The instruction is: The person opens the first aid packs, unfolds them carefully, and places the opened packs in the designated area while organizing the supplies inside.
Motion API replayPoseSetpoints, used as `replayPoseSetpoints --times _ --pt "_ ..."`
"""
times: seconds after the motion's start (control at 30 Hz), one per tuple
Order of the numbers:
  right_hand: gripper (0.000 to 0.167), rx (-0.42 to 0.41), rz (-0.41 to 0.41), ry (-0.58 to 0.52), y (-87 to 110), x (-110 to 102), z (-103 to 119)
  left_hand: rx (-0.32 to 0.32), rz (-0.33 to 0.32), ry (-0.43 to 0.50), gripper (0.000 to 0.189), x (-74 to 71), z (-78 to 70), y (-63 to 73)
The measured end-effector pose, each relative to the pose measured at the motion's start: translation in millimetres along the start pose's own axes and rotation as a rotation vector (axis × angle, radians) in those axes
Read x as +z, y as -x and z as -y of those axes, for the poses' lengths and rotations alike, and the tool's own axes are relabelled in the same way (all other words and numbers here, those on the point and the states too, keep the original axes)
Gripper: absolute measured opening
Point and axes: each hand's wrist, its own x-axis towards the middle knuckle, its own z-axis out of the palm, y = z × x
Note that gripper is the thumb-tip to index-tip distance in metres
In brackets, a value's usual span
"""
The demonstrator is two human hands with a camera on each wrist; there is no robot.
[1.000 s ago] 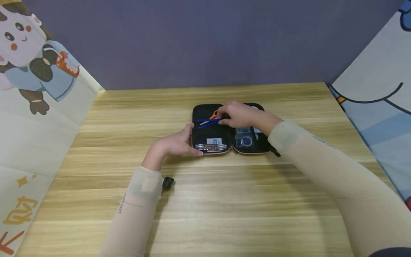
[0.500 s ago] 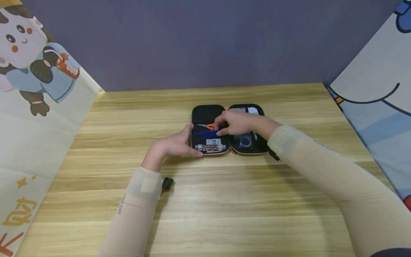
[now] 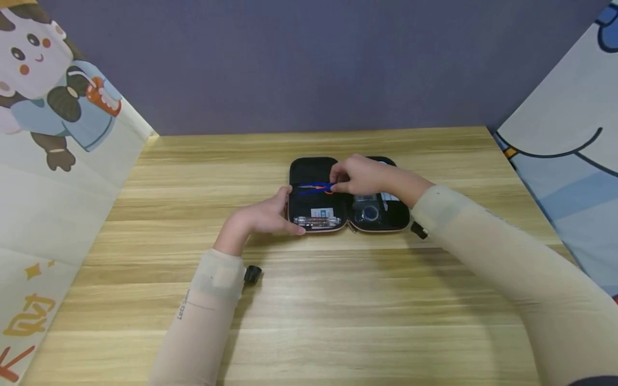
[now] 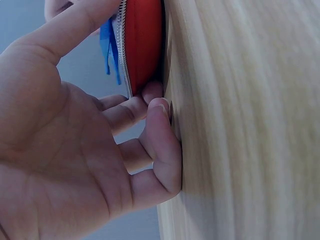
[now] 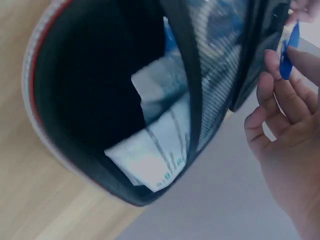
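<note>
A black-lined zippered case (image 3: 314, 169) lies unfolded on the table, its red outer shell visible in the left wrist view. My left hand (image 3: 258, 215) holds its left half, thumb at the near edge and fingers at the far left side. Over that half, my right hand (image 3: 361, 176) pinches blue tweezers (image 3: 314, 186) between thumb and fingertips, tips pointing left. In the right wrist view the blue tweezers (image 5: 288, 57) show between thumb and forefinger. Orange-handled scissors (image 3: 330, 191) are mostly hidden behind the tweezers, at the pocket's upper edge.
Clear tubes (image 3: 316, 221) sit in the left half's near pocket. The right half holds a clear-wrapped round item (image 3: 370, 213) and white printed packets (image 5: 155, 155) behind mesh. A small black wrist camera (image 3: 252, 274) hangs by the left forearm. A dark wall (image 3: 314, 64) stands behind the table.
My right hand moved the tweezers toward the near side, then back up to the pocket's upper edge. The scissors' orange handle has shifted down and is now largely covered. My left hand stays put.
</note>
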Motion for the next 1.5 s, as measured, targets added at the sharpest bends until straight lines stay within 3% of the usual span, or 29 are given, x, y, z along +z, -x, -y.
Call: replayPoseSetpoints --times 0.17,0.43,1.13,1.5 --pt "0.013 0.004 0.007 0.001 9.8 -8 0 -0.001 -0.008 -0.006 0.127 -0.5 0.3 -1.2" --pt "0.013 -0.043 -0.017 0.08 13.6 1 -6 0.002 -0.011 -0.003 0.126 -0.1 0.2 -1.7" --pt "0.025 0.039 -0.155 0.415 -8.1 24 11 0.0 -0.009 -0.012 0.126 -0.3 -0.3 -0.2" --pt "0.027 -0.028 -0.158 0.523 -12.8 29 13 -0.005 -0.01 -0.011 0.127 -0.8 -2.3 1.1"
